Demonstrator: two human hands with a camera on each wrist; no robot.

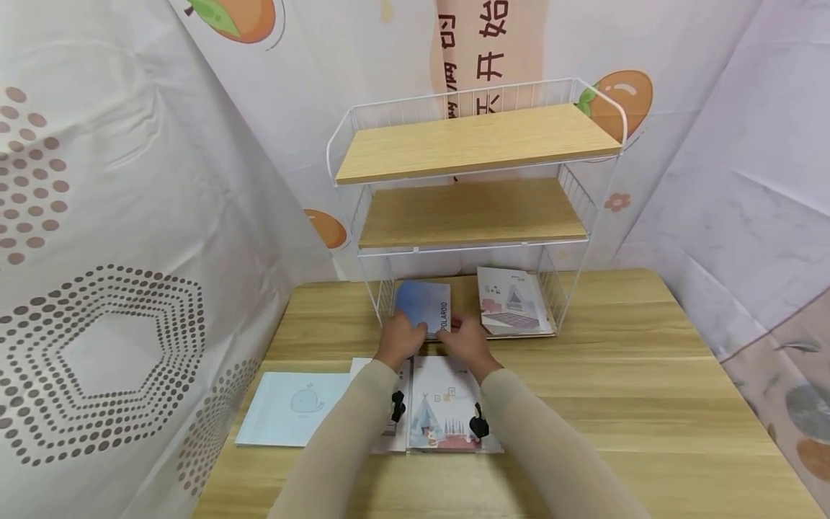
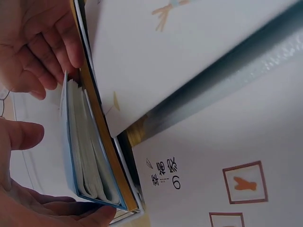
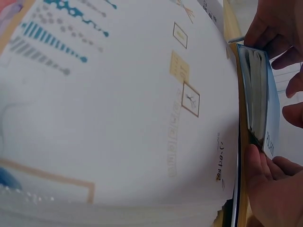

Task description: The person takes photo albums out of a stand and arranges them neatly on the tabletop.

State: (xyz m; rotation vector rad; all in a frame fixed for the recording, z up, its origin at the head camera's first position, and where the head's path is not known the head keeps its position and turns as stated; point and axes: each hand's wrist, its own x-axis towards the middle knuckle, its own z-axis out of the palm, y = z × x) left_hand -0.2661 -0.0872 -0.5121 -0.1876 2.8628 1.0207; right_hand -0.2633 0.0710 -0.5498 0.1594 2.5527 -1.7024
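A blue photo album point(image 1: 424, 297) marked POLAROID lies on the left part of the rack's bottom shelf, its page edges facing me. At its left side is my left hand point(image 1: 399, 339). In the left wrist view that hand's fingers point(image 2: 94, 216) touch the album's end, while its thumb stands apart from the cover. My right hand point(image 1: 470, 346) is at the opposite end, fingertips against the album's corner in the right wrist view. Neither hand curls round the album. Below my wrists, a white album with a tent drawing point(image 1: 444, 407) lies on the table, partly hidden by my forearms.
The white wire rack has bare wooden upper point(image 1: 480, 140) and middle point(image 1: 473, 213) shelves. A white illustrated book point(image 1: 512, 299) lies on the bottom shelf's right side, over others. A pale blue whale-print album point(image 1: 292, 407) lies at the table's left. Printed cloth hangs behind.
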